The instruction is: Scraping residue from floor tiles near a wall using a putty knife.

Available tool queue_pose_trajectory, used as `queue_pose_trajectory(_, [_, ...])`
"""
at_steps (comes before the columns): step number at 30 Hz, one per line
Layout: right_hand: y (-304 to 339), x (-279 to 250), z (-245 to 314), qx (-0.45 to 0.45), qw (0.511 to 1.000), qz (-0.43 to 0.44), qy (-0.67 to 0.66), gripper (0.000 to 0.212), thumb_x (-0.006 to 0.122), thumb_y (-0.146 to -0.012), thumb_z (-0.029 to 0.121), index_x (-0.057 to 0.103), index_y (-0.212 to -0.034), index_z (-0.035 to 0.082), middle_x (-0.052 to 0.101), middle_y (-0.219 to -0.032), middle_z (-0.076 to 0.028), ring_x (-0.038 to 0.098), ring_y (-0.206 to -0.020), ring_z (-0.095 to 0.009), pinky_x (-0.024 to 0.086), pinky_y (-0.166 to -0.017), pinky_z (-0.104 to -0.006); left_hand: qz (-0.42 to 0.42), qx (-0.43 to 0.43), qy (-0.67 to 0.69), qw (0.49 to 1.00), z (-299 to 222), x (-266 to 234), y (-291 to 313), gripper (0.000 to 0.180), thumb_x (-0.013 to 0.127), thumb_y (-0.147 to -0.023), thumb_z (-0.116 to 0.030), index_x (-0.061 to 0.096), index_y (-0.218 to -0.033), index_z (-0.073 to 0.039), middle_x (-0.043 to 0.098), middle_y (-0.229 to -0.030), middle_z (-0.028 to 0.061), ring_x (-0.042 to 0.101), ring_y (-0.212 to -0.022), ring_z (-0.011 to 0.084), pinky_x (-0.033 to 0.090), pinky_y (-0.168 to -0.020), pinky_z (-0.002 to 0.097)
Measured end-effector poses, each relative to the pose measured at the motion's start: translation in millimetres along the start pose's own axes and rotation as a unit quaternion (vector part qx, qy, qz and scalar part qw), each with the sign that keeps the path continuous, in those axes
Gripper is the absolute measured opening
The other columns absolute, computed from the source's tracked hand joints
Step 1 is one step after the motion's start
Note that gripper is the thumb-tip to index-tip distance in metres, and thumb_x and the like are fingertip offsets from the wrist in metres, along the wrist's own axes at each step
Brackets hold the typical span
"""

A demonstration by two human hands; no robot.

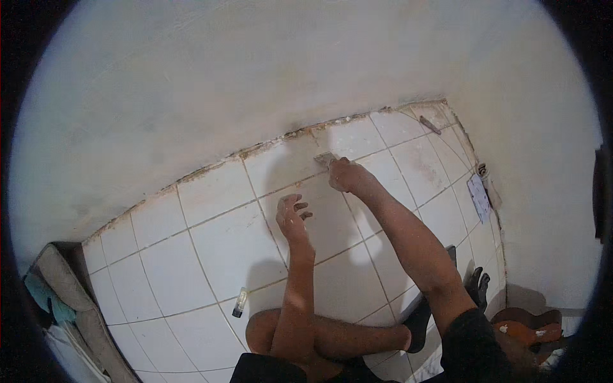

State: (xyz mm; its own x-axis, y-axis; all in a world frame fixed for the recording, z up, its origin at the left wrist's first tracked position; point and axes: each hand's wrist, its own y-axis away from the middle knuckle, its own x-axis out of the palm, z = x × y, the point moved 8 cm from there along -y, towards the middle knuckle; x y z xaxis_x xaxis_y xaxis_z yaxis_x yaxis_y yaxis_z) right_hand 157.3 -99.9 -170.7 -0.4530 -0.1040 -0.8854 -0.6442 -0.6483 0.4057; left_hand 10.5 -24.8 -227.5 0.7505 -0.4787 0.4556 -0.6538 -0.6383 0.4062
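Observation:
My right hand (346,175) is closed round a small flat scraper (324,158), like a putty knife, and holds its blade on or just above the white floor tiles (220,239). Its handle is mostly hidden in the fist. To the lower left, my left hand (294,218) hovers over the tiles with nothing in it, fingers loosely bent and apart. Just beyond the scraper, a rough brown, crumbly strip (290,135) runs along the foot of the wall, with pale crumbs on the tiles nearby.
A slim knife-like tool (430,125) lies near the far corner. At the right wall are a dark coil (481,170) and a pale patterned sheet (479,198). A small clear object with a dark end (240,302) lies near my knee. Grey cushioning (67,281) borders the left.

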Motion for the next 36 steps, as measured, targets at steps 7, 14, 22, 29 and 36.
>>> queue_pose_trajectory(7, [2, -5, -5, 0.013, 0.998, -0.015, -0.059, 0.035, 0.038, -0.081, 0.012, 0.051, -0.105, -0.008, 0.057, -0.100, -0.030, 0.060, -0.092, -0.038, 0.049, -0.081, -0.0450, -0.022, -0.019, -0.018, 0.999, 2, -3, 2, 0.023, 0.049, -0.087, -0.026, 0.055, -0.097, -0.007, 0.055, -0.096, 0.0074, 0.054, -0.082, 0.0191, 0.043, -0.069, 0.0319])
queue_pose_trajectory(14, [-33, 14, -14, -0.044, 0.992, -0.097, 0.073, 0.035, 0.043, -0.083, 0.014, 0.050, -0.118, 0.009, 0.059, -0.100, -0.020, 0.062, -0.088, -0.034, 0.051, -0.079, -0.0411, -0.001, -0.007, -0.006, 1.000, 4, -3, -3, 0.024, 0.049, -0.087, -0.028, 0.055, -0.098, -0.007, 0.055, -0.099, 0.0081, 0.054, -0.082, 0.0196, 0.043, -0.069, 0.0327])
queue_pose_trajectory(22, [-19, 27, -8, -0.112, 0.964, -0.125, 0.205, 0.023, 0.048, -0.082, 0.015, 0.056, -0.096, -0.001, 0.061, -0.077, -0.017, 0.063, -0.064, -0.029, 0.053, -0.059, -0.0388, -0.015, 0.033, -0.019, 0.999, -4, -4, -6, 0.021, 0.050, -0.085, -0.023, 0.058, -0.087, -0.004, 0.055, -0.087, 0.0059, 0.054, -0.075, 0.0166, 0.044, -0.061, 0.0275])
queue_pose_trajectory(29, [-3, 25, -20, 0.051, 0.999, 0.009, -0.002, 0.035, 0.040, -0.083, 0.016, 0.052, -0.109, -0.004, 0.055, -0.106, -0.031, 0.057, -0.100, -0.042, 0.046, -0.086, -0.0470, -0.036, -0.007, -0.054, 0.998, -1, -4, 2, 0.020, 0.050, -0.085, -0.023, 0.058, -0.086, -0.005, 0.054, -0.084, 0.0049, 0.055, -0.075, 0.0162, 0.045, -0.061, 0.0275])
queue_pose_trajectory(36, [-45, 4, -21, 0.065, 0.993, -0.061, 0.072, 0.029, 0.046, -0.084, 0.015, 0.055, -0.108, 0.002, 0.061, -0.101, -0.021, 0.063, -0.088, -0.033, 0.052, -0.075, -0.0411, -0.019, 0.004, -0.025, 0.999, -2, -9, -6, 0.020, 0.052, -0.085, -0.023, 0.057, -0.093, -0.005, 0.055, -0.090, 0.0063, 0.055, -0.080, 0.0175, 0.045, -0.063, 0.0304])
